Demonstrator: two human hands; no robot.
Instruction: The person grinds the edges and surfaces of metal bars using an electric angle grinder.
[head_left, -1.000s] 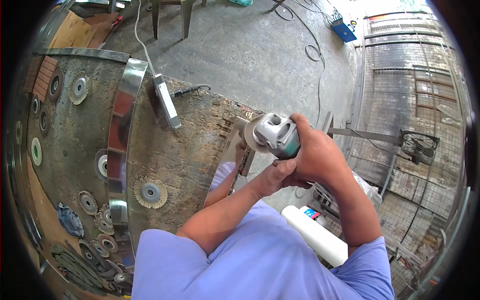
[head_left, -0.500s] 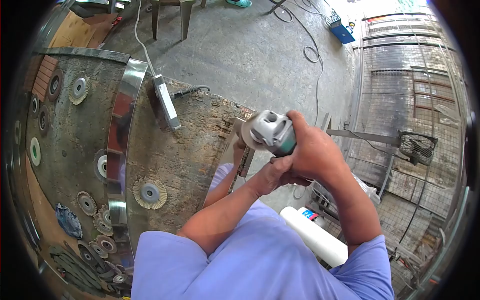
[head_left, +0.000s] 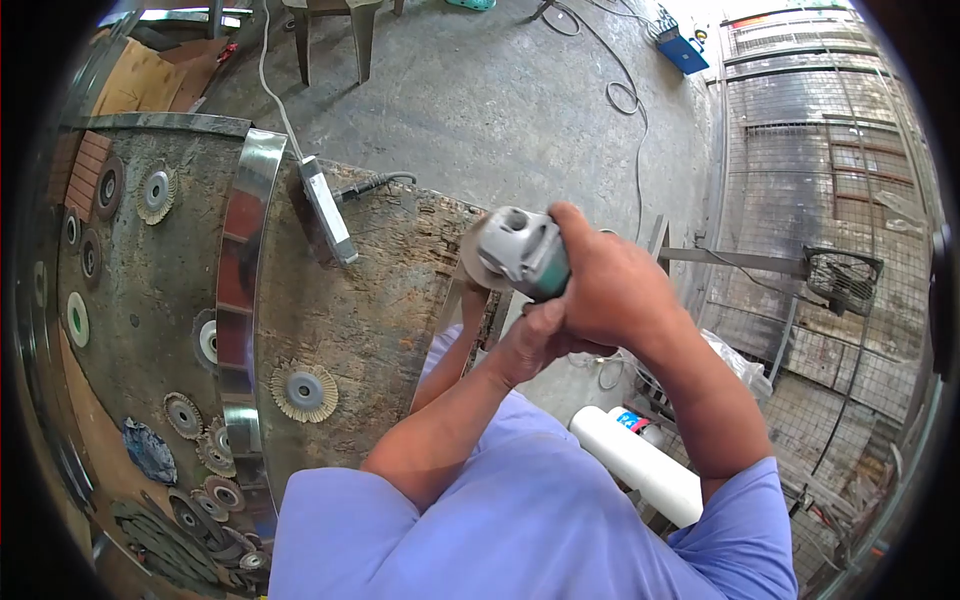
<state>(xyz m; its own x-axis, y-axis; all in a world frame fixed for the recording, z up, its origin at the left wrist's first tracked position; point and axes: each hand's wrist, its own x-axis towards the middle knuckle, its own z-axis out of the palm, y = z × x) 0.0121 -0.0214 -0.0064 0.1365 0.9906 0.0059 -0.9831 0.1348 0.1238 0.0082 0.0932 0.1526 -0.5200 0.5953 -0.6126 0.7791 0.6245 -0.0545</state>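
Observation:
An angle grinder [head_left: 522, 250] with a silver head and green body is held in both hands. My right hand [head_left: 615, 290] wraps over its body from the right, fingers closed. Beneath it, my left hand [head_left: 532, 343] is closed around the lower part, which is mostly hidden. The grinder's round disc [head_left: 476, 262] faces left, at the upper end of a mirror-like metal piece [head_left: 432, 366] along the workbench's edge. My arm and sleeve reflect in that metal.
The worn wooden bench [head_left: 370, 320] carries a power strip [head_left: 328, 212], a flap wheel [head_left: 304, 391] and a long shiny metal strip [head_left: 236, 330]. Several more wheels lie further left. A white roll [head_left: 635, 465] stands by my right side, and a fan [head_left: 842, 280] is beyond it.
Both hands have moved the grinder a little left and up, with its disc still over the end of the shiny metal. The camera view has shifted slightly.

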